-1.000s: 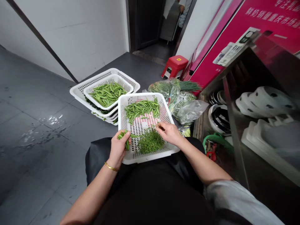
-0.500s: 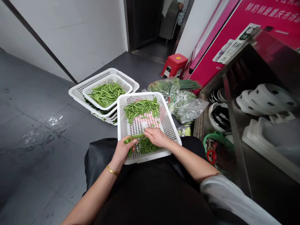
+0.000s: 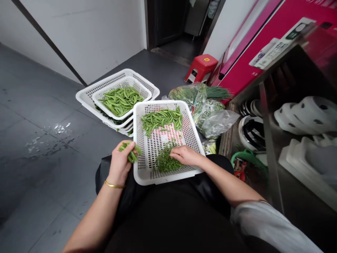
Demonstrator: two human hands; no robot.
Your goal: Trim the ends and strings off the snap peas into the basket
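Observation:
My left hand (image 3: pixel 118 162), a gold bracelet at its wrist, is closed round several green pea pods (image 3: pixel 135 149) just outside the left rim of a white perforated basket (image 3: pixel 135 168). That basket rests on my lap. Inside it, pea pods (image 3: pixel 161 119) lie in a heap at the far end, and a pile of thin green trimmings (image 3: pixel 166 162) lies at the near end. Over the right side of the trimmings is my right hand (image 3: pixel 184 155), its fingers pinched together. Whatever those fingertips hold, if anything, is hidden.
Beyond my left hand, stacked white baskets stand on the floor, the top basket (image 3: pixel 96 97) filled with pea pods (image 3: pixel 122 100). Plastic bags of greens (image 3: pixel 210 116) lie ahead to the right, near a red stool (image 3: pixel 204 65). A metal shelf (image 3: pixel 265 116) with white containers borders my right side.
My left hand has moved left and up with its pods, out past the basket's rim. My right hand has let go of the pod stretched between both hands and lowered slightly to the trimmings.

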